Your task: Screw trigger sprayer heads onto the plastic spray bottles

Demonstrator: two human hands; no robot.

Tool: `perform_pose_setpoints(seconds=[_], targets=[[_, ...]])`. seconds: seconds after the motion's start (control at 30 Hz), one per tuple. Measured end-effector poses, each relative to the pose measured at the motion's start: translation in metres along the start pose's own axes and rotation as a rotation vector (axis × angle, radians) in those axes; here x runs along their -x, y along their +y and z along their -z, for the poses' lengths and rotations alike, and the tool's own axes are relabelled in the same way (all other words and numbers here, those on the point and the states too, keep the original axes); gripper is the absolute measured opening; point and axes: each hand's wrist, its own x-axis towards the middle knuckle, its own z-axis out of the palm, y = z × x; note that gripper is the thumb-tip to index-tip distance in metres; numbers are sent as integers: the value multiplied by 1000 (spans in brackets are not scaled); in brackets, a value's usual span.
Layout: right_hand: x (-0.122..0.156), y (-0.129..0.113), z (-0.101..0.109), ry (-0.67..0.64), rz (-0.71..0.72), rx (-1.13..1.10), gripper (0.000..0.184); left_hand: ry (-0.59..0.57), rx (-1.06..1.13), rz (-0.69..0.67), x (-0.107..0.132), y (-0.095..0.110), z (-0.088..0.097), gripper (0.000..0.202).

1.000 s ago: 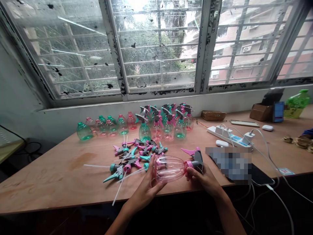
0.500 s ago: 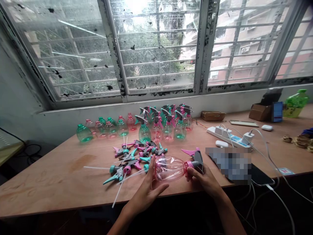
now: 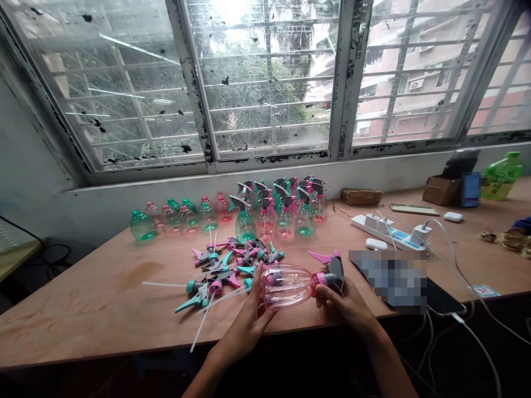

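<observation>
Centrally, one transparent pink bottle [image 3: 290, 290], held on its side over the near edge of the wooden table [image 3: 103, 315]. Long axis: nearly level, running left to right across the view; base to the left, neck to the right. Fitted at the neck: one grey spray head [image 3: 334, 270] with pink collar, its pink trigger uppermost and pointing back leftward above the bottle's shoulder.

Left hand [image 3: 249, 316]: at the base, thumb below and fingers up the far side, clamped around it. Right hand [image 3: 342, 304]: thumb and fingers closed on the collar and lower part of the spray head.

Beyond the left hand: a heap of loose spray heads [image 3: 203, 293], pink, teal and grey, white tubes splayed. Behind these: upright spray bottles [image 3: 265, 224], green and pink, heads fitted; to their left, headless bottles [image 3: 143, 228] in the same colours.

Right side: white power strip [image 3: 398, 236] with plugs; nearer, a dark device [image 3: 443, 296], partly pixelated; farther back, a brown package [image 3: 362, 196] by the wall.
</observation>
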Motion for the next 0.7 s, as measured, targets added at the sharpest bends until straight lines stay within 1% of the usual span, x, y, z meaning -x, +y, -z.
perform_pose_setpoints(seconds=[0.13,0.27,0.33,0.5,0.63,0.7], targets=[[0,1,0,-2,-6,-12,48,8,-28,39,1,4,-1,106],[-1,-2,0,-15,-17,0,46,-10,-23,96,2,4,1,104],[-1,-4,-1,-14,-10,15,43,-7,-69,85,1,3,1,103],[0,-4,-1,-4,-5,26,40,3,-114,5,0,2,1,98],[0,-4,0,-6,-7,28,41,-4,-170,33,1,2,2,104],[0,-5,-1,-5,-9,33,41,-12,-163,31,3,1,3,104]])
